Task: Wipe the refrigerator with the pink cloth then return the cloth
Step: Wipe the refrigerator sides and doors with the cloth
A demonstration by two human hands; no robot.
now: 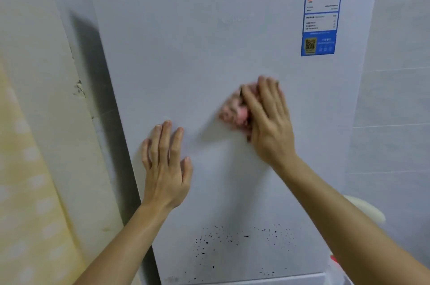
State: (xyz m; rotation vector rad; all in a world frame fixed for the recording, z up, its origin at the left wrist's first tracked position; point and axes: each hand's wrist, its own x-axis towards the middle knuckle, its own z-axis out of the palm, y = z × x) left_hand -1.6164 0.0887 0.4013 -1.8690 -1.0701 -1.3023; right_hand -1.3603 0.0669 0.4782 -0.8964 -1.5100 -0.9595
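The white refrigerator (209,40) fills the middle of the view, its door facing me. My right hand (267,117) presses the bunched pink cloth (235,109) against the door at mid height; the cloth is blurred and partly hidden under the fingers. My left hand (166,161) lies flat on the door lower left of the cloth, fingers straight and pointing up, holding nothing. Many small black specks (232,240) dot the lower part of the door.
A blue energy label (322,9) sticks to the door's upper right. A cream wall with chipped paint (35,98) stands at the left, grey wall tiles (395,98) at the right. A pale rounded object (365,209) shows behind my right forearm.
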